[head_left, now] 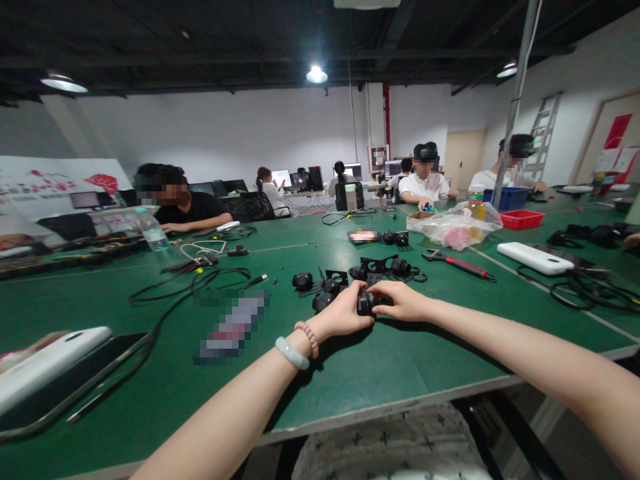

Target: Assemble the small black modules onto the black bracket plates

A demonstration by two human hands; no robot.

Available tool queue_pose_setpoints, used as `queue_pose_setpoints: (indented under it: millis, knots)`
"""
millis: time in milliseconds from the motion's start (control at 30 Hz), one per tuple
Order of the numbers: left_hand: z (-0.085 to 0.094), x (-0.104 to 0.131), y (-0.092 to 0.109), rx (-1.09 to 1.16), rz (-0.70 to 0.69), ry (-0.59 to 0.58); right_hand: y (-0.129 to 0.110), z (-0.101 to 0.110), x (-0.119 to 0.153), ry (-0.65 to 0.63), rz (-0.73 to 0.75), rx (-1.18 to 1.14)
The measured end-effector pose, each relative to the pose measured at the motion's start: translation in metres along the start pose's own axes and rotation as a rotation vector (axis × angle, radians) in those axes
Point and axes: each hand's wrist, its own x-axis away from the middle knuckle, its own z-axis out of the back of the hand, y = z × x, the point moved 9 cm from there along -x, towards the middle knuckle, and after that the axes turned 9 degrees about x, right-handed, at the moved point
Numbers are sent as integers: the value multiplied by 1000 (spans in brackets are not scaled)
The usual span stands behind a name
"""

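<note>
My left hand (345,311) and my right hand (399,300) meet over the green table, both closed on one small round black part (365,303). The left fingers wrap its left side, while the right thumb and fingers pinch the other end. Its exact kind is too small to make out. Just beyond my hands lie several similar black fittings (303,281) and flat black brackets with round holes (379,265). One black fitting (323,302) rests right beside my left hand, partly hidden by it.
Red-and-black pliers or a wrench (463,265) lies to the right, near a white power bank (535,258). A plastic bag (450,227) and red tray (521,219) stand farther back. Black cables (195,287) and a blurred phone-like item (233,327) lie left. Co-workers sit across the table.
</note>
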Motion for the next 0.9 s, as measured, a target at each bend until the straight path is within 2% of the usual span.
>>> queue_pose_setpoints:
  millis: [900]
  knots:
    - [2, 0, 1, 5, 23, 15, -3, 1, 0, -31, -10, -16]
